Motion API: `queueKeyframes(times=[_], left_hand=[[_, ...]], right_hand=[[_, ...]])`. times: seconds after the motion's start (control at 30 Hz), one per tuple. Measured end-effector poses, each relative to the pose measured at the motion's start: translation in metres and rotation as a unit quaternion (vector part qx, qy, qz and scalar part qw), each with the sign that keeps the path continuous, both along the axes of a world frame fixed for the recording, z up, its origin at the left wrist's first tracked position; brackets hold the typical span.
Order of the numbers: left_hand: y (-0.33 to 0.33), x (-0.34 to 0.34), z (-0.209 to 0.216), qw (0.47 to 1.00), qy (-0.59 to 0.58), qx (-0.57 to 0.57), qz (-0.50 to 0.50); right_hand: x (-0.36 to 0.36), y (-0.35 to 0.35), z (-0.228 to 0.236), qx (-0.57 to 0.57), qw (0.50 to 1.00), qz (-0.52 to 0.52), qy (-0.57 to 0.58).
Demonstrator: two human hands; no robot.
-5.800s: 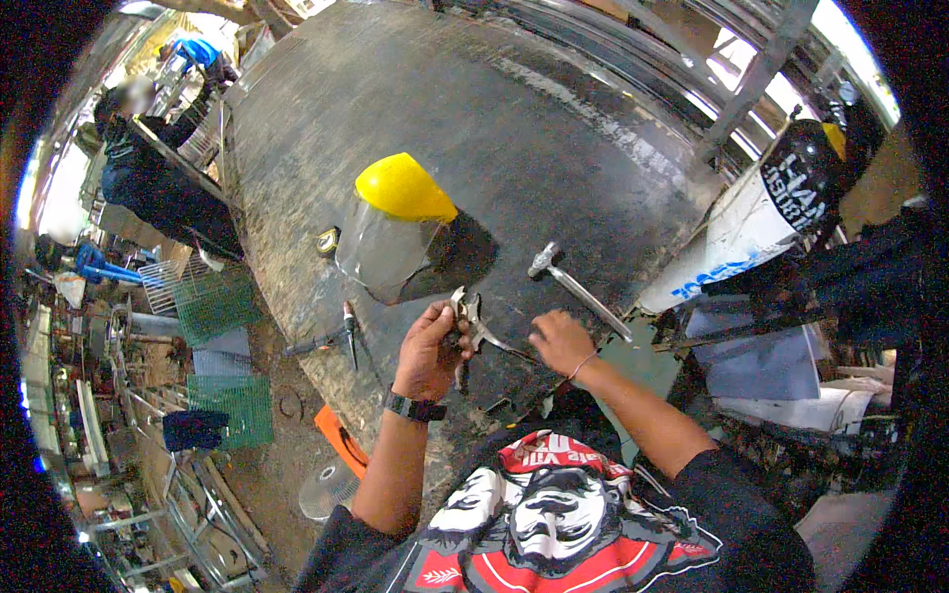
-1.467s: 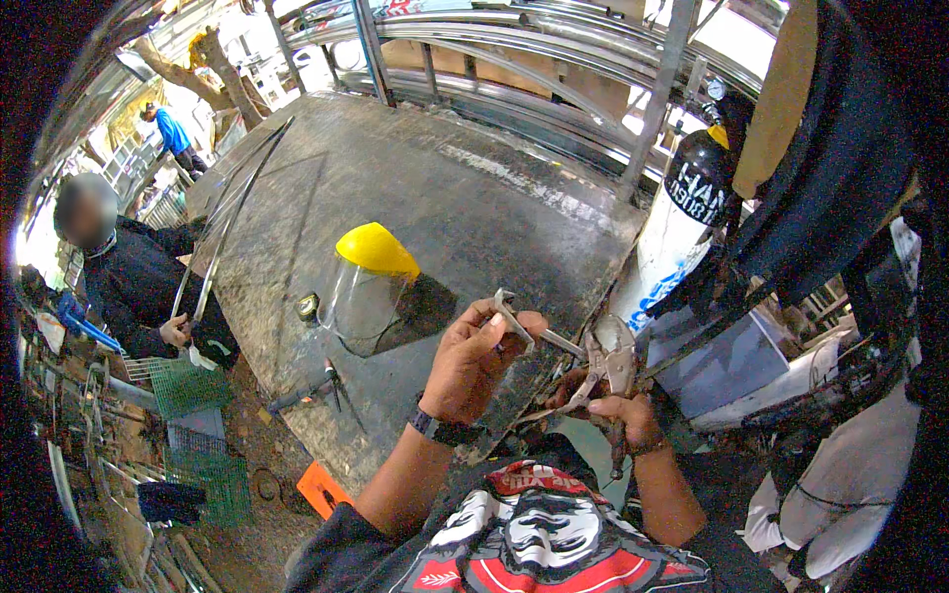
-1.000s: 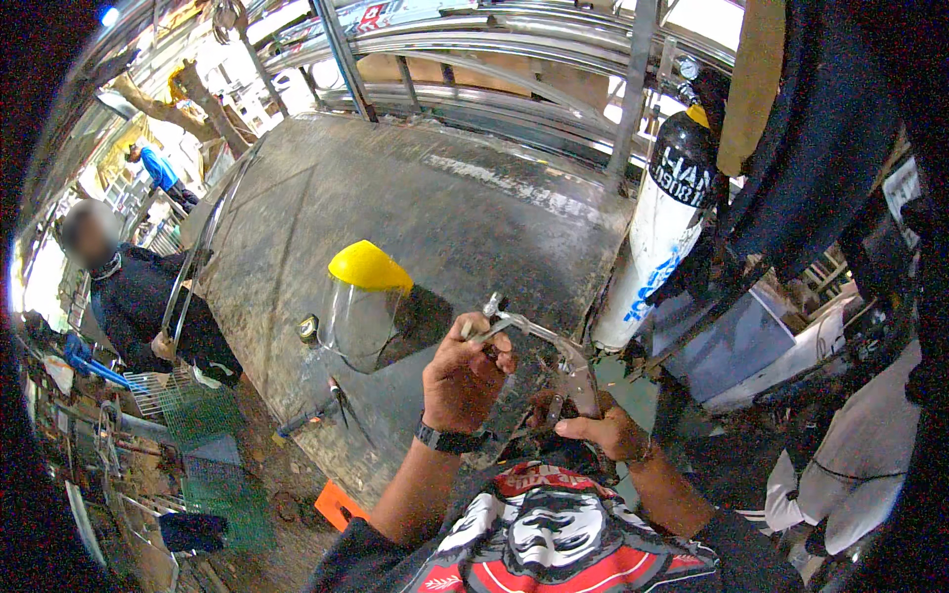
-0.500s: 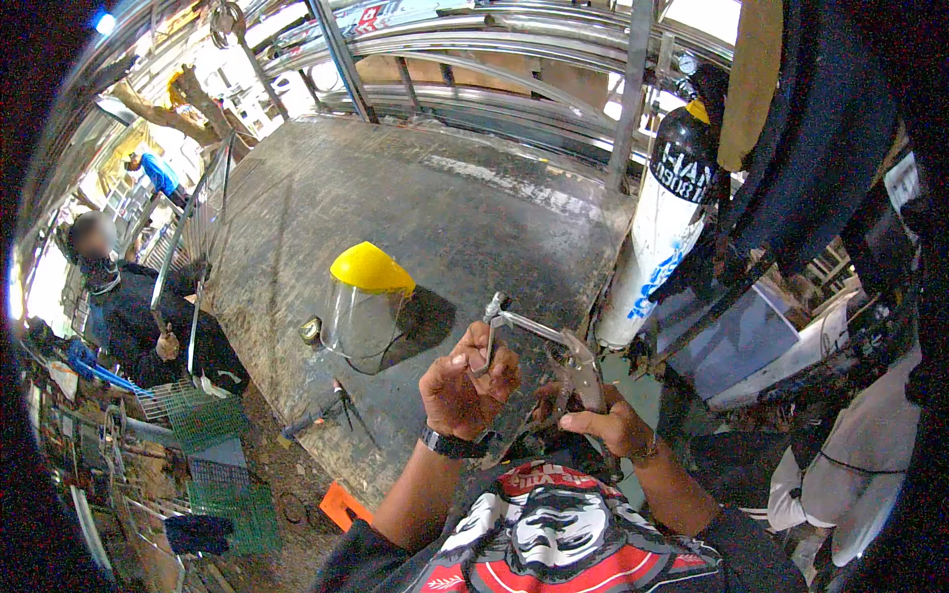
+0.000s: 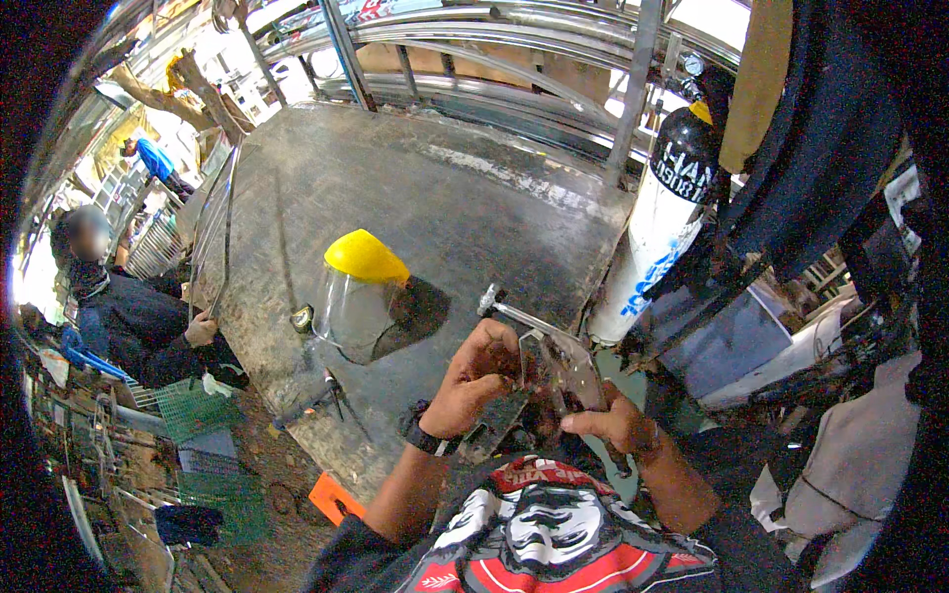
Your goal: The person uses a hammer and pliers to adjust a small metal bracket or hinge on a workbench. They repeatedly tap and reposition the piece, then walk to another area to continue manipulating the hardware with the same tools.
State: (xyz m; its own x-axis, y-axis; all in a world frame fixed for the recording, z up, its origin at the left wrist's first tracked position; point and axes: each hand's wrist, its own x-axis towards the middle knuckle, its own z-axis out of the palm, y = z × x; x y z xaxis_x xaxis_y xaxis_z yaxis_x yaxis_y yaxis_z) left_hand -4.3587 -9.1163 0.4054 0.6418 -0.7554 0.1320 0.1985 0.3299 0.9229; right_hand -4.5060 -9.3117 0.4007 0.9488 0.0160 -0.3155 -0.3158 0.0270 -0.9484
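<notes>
Pliers (image 5: 575,368) held, lower right of centre.
Gripped by right hand (image 5: 617,425); left hand (image 5: 476,374) curled close beside, whether anything is grasped cannot be told.

The face shield (image 5: 363,282) lies on the table (image 5: 346,173), a tape measure (image 5: 302,318) just left of it, a hammer (image 5: 522,318) to its right. The pliers (image 5: 563,364) are in the right hand (image 5: 615,425), nearer than the hammer. Behind the table run metal bars (image 5: 554,30); a gas cylinder (image 5: 647,242) stands along the table's right side, a co-worker (image 5: 138,321) at its left
</notes>
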Motion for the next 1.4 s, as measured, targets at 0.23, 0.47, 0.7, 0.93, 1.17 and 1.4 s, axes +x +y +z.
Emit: queueKeyframes(times=[0.23, 0.47, 0.7, 0.93, 1.17, 1.4], left_hand=[[0.002, 0.001, 0.005, 0.999, -0.026, -0.002, -0.029], [-0.003, -0.002, 0.003, 0.999, -0.022, 0.02, -0.026], [-0.003, -0.007, 0.0, 1.0, -0.023, 0.018, -0.001], [-0.007, -0.01, 0.001, 0.996, -0.049, 0.064, 0.028], [-0.007, -0.01, 0.017, 0.997, 0.065, 0.039, -0.003], [-0.013, -0.011, 0.012, 1.0, -0.017, 0.015, 0.003]], right_hand=[[-0.001, -0.008, -0.001, 0.108, 0.993, -0.015, 0.046], [0.001, -0.005, -0.005, 0.163, 0.986, -0.006, 0.014], [0.002, -0.007, -0.012, 0.134, 0.991, -0.002, 0.013], [0.005, -0.002, -0.003, 0.045, 0.998, 0.01, -0.04], [0.008, 0.007, -0.008, -0.009, 0.999, 0.017, -0.03], [0.011, -0.003, -0.025, -0.013, 0.997, 0.06, -0.039]])
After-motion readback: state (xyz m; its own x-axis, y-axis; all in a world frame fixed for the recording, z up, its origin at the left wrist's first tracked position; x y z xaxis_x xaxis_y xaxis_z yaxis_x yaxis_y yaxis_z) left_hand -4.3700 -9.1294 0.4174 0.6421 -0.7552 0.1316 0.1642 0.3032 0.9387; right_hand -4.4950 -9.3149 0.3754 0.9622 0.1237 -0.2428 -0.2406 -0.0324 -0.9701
